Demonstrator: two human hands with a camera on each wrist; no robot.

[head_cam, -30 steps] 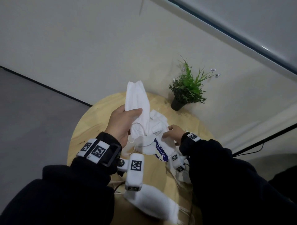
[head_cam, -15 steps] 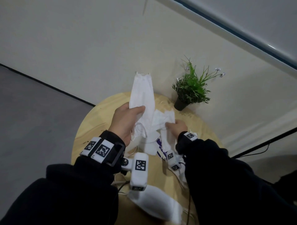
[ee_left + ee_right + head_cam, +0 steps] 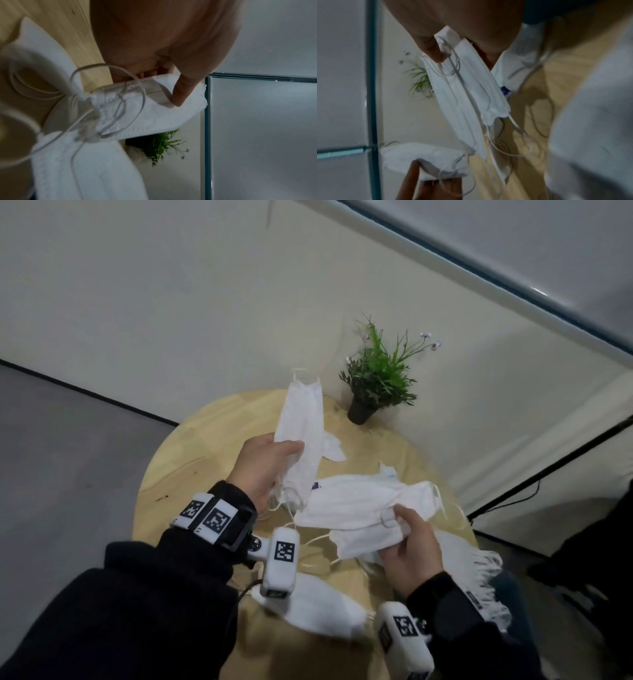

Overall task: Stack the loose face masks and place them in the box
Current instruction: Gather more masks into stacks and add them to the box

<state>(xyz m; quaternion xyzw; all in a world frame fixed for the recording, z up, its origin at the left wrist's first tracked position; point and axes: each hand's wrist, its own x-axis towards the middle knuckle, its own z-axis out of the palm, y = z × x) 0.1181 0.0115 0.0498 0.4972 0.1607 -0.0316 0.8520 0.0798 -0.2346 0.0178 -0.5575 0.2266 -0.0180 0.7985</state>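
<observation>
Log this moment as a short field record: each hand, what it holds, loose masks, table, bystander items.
left hand: grips a stack of masks held upright above the table
right hand: pinches a second bunch of masks held level
loose mask: lies on the table near the person
table: round, light wood
potted plant: stands at the far edge by the wall
box: not clearly visible

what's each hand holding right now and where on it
Left hand grips a bunch of white masks near the lower end. Right hand pinches two more masks at their right end, ear loops dangling.
</observation>
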